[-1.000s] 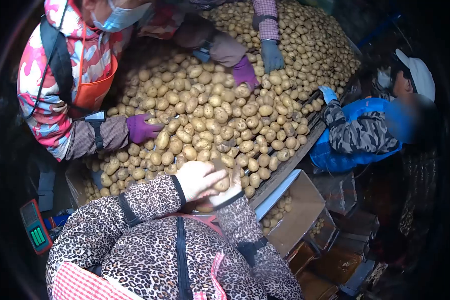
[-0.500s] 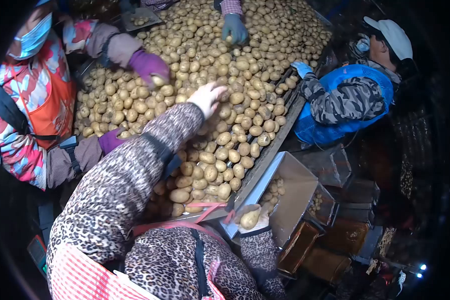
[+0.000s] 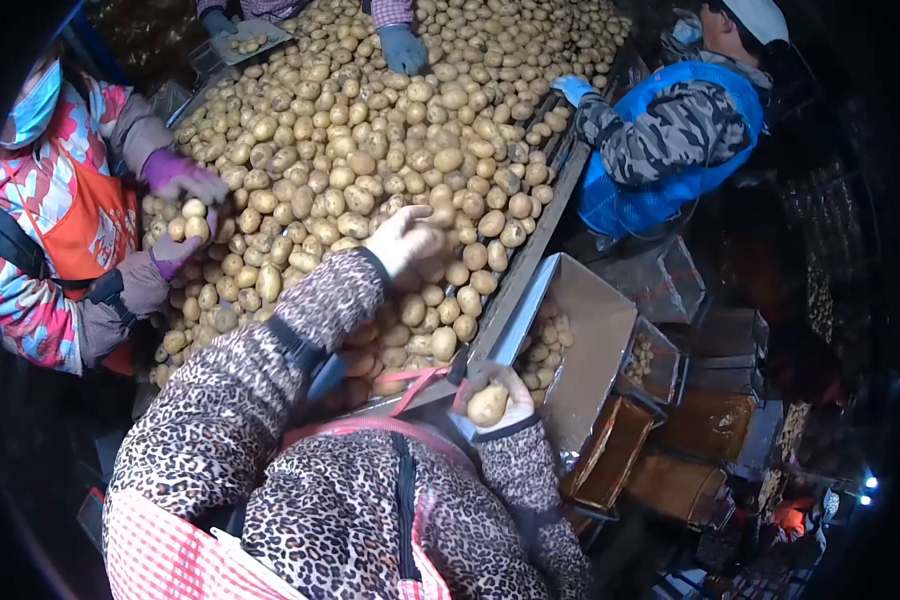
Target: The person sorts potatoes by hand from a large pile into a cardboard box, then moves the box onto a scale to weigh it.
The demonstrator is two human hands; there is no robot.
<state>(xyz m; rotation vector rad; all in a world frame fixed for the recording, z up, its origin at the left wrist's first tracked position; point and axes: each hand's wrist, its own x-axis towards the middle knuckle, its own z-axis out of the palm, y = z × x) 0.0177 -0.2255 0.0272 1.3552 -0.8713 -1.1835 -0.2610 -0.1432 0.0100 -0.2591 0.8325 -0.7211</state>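
Observation:
My left hand [image 3: 404, 242] reaches over the heap of potatoes [image 3: 300, 130], palm down. Its fingers look stretched out and partly smeared by motion, with no potato visible in them. Low at the right, beside the near corner of the sorting table, my right hand [image 3: 515, 402] is closed around a pale yellow potato [image 3: 488, 405]. Both my arms wear leopard-print sleeves. Red-pink straps [image 3: 415, 385] hang at the table's near corner, close to my right hand.
A metal chute [image 3: 590, 340] holding potatoes stands right of the table's rail [image 3: 530, 255], with crates [image 3: 705, 430] beyond. At left, a co-worker's purple-gloved hands [image 3: 175, 180] hold potatoes. Other co-workers' hands, one grey-gloved [image 3: 402, 48] and one blue-gloved [image 3: 573, 88], are at the far side.
The view has shifted slightly. My left hand remains over the heap, and my right still holds a potato. The left co-worker's hands have come together around several potatoes; the grey-gloved hand moved left.

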